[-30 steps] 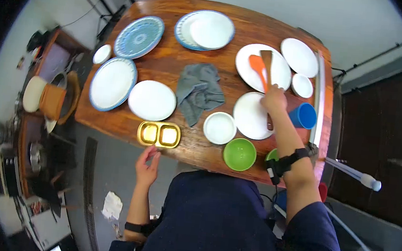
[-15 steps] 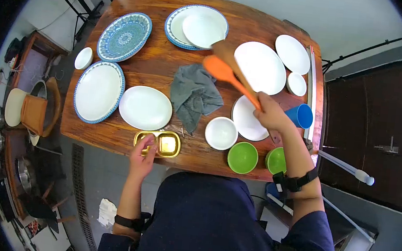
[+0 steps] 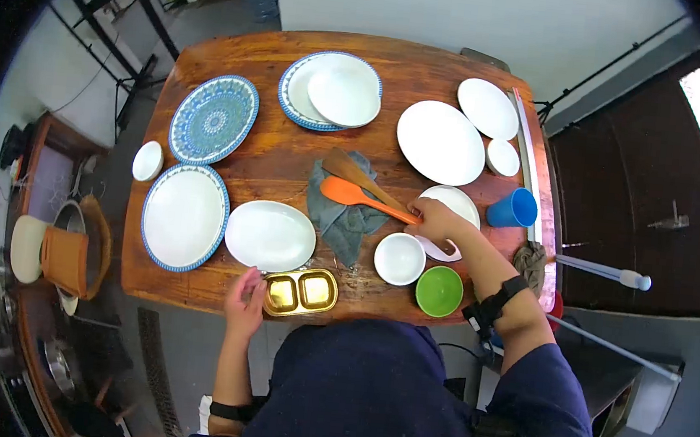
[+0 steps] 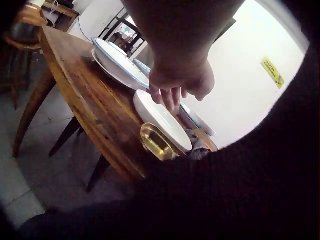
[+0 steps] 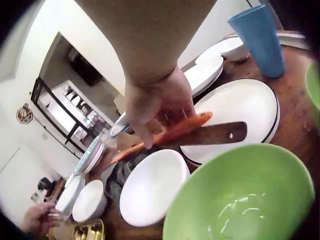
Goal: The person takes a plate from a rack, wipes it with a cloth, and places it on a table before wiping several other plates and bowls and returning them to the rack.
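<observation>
My right hand [image 3: 441, 222] grips two cooking tools together by their handles: an orange spatula [image 3: 342, 191] and a brown wooden turner [image 3: 345, 166]. Their heads point left and overlap the crumpled grey cloth [image 3: 342, 230] in the head view. In the right wrist view the turner's handle end [image 5: 225, 135], with its small hole, sticks out behind the hand over a white plate [image 5: 250, 102]. My left hand [image 3: 244, 303] holds nothing; its loosely bent fingers are at the left end of a gold two-compartment tray [image 3: 301, 292] on the table's front edge.
A white oval dish [image 3: 271, 236] lies behind the tray. White bowl [image 3: 399, 259] and green bowl [image 3: 439, 292] stand just in front of the right hand. The blue cup [image 3: 512, 208] is to its right. Blue-patterned plates [image 3: 214, 119] and white plates [image 3: 441, 143] line the far side.
My right hand has lifted the orange spatula and the wooden turner off the white oval plate and carried them left to the grey cloth. My left hand stays beside the gold tray, still holding nothing.
</observation>
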`<state>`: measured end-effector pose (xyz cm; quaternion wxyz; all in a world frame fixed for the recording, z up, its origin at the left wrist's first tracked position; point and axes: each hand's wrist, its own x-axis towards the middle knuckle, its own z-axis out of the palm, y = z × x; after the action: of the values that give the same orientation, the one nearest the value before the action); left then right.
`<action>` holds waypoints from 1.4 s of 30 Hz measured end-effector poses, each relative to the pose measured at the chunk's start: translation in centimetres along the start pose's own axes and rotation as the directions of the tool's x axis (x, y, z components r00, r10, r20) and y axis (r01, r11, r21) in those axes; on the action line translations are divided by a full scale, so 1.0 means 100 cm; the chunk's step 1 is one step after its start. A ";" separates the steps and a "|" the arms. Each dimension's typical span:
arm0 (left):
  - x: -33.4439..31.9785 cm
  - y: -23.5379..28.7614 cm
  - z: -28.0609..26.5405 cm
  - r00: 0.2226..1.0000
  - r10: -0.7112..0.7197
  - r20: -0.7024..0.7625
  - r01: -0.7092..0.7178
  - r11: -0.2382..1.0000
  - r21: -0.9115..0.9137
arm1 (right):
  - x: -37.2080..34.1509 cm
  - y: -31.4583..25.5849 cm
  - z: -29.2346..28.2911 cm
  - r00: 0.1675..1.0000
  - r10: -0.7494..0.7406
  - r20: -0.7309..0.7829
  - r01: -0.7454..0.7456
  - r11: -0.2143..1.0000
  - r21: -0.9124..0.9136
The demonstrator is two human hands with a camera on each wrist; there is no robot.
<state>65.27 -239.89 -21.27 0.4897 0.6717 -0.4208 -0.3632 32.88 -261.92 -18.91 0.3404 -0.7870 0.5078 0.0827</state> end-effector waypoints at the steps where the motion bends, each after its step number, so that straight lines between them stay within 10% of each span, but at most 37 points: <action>1: 0.002 -0.007 0.000 1.000 0.010 -0.012 -0.011 0.999 -0.048 | -0.004 -0.003 -0.007 0.997 0.062 0.035 -0.064 0.996 0.059; 4: 0.006 0.002 0.000 0.999 -0.026 0.045 0.025 0.999 0.039 | 0.015 0.021 -0.013 0.916 0.342 -0.208 -0.350 0.937 -0.002; 7: 0.008 0.002 0.001 0.998 0.007 0.055 -0.009 0.999 0.044 | 0.018 0.025 -0.019 0.792 0.103 -0.602 -0.325 0.906 -0.273; 10: 0.010 0.005 0.001 0.998 0.019 0.053 -0.022 0.998 0.057 | 0.038 0.049 -0.008 0.803 -0.144 -0.579 -0.241 0.810 -0.535; 21: 0.000 0.002 0.000 1.000 0.024 -0.004 -0.024 1.000 -0.012 | 0.027 0.052 -0.042 0.862 -0.048 -0.504 -0.130 0.941 -0.313; 42: -0.018 -0.012 -0.001 0.999 -0.045 -0.017 0.045 0.998 0.044 | 0.033 0.055 -0.016 0.911 -0.043 -0.411 -0.148 0.894 -0.423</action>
<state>64.90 -238.02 -22.24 0.4697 0.6947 -0.4095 -0.3592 29.39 -266.80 -21.75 0.0350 -0.8290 0.5567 0.0391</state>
